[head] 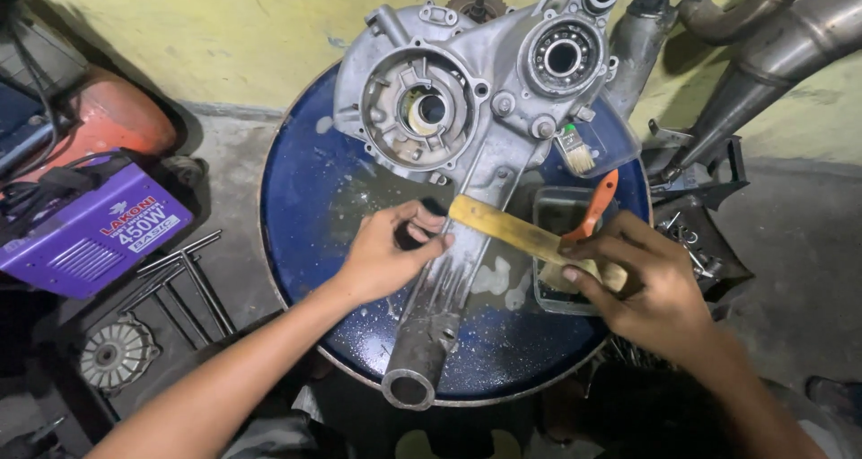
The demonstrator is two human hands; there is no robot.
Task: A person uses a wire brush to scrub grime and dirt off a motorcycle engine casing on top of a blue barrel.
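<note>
A bare-metal engine casing (467,136) lies across the round blue top of a drum (305,207), its wide end with two circular openings toward the yellow wall (224,28) and its narrow tubular end (415,369) pointing back at the person. The left hand (386,257) rests on the casing's slim middle section, fingers curled around a small dark piece (415,234) that is too hidden to identify. The right hand (642,284) is closed around the handle of a wide, pale wooden brush (521,233), whose flat handle angles up and left until it lies over the casing beside the left thumb. Just under the right hand sits a clear rectangular tray (549,209) of dark liquid, with an orange handle (594,209) of some tool leaning out of it. A smaller paintbrush (575,149) rests near the casing's right edge. Grey exhaust pipes (763,64) lean against the wall to the right. On the concrete floor to the left stand a purple welding machine (85,230), several T-handled wrenches (184,284) and a round finned metal part (115,356)
</note>
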